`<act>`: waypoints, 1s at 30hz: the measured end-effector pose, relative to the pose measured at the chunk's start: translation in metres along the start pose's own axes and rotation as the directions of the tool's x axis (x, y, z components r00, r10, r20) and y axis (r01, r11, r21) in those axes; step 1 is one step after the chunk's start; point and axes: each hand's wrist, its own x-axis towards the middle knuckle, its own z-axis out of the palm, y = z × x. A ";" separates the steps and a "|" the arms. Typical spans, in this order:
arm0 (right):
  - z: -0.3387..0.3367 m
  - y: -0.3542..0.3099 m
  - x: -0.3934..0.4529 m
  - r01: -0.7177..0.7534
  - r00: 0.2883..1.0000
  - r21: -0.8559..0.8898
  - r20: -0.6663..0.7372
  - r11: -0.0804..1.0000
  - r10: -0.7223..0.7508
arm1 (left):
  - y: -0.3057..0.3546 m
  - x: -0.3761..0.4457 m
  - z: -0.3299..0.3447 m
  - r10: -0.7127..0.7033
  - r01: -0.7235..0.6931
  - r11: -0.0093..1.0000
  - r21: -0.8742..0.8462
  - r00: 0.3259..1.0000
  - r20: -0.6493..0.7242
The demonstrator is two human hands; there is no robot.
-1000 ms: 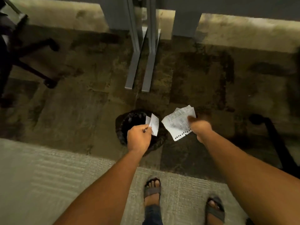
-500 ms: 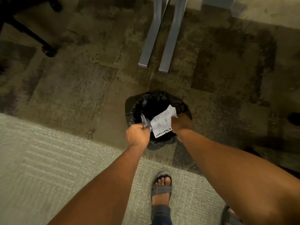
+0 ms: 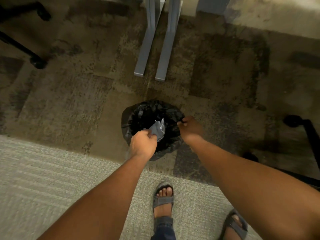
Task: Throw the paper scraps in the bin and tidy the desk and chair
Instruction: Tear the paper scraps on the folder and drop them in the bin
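Observation:
A small bin with a black liner (image 3: 138, 113) stands on the dark carpet in front of my feet. White paper scraps (image 3: 158, 128) sit in the bin's mouth, one with a perforated edge. My left hand (image 3: 143, 144) hovers over the bin's near rim, fingers curled against the scraps. At the right rim, my right hand (image 3: 191, 129) pinches the liner's edge with its fingertips and carries no paper.
Two grey metal desk feet (image 3: 152, 49) run away from the bin at top centre. A black chair base with a castor (image 3: 37, 62) is at the upper left, another black chair leg (image 3: 304, 129) at the right. Pale carpet (image 3: 52, 179) lies under my sandalled feet (image 3: 163, 196).
Both hands came down to the bin. My right hand let go of the large sheet, which now lies in the bin, and moved to the right rim. My left hand lowered its scrap inside.

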 end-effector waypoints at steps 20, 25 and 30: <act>-0.369 0.066 -0.101 -0.027 0.901 0.130 -0.427 0.991 0.081 | 0.299 -0.148 0.041 0.456 -0.467 0.861 0.200 0.884 0.101; -0.439 0.111 -0.125 0.040 0.830 0.187 -0.554 0.981 0.072 | 0.360 -0.195 0.081 0.562 -0.583 0.788 0.197 0.812 0.158; -0.511 0.174 -0.149 0.039 0.777 0.268 -0.614 0.962 0.139 | 0.410 -0.255 0.143 0.630 -0.672 0.725 0.147 0.735 0.253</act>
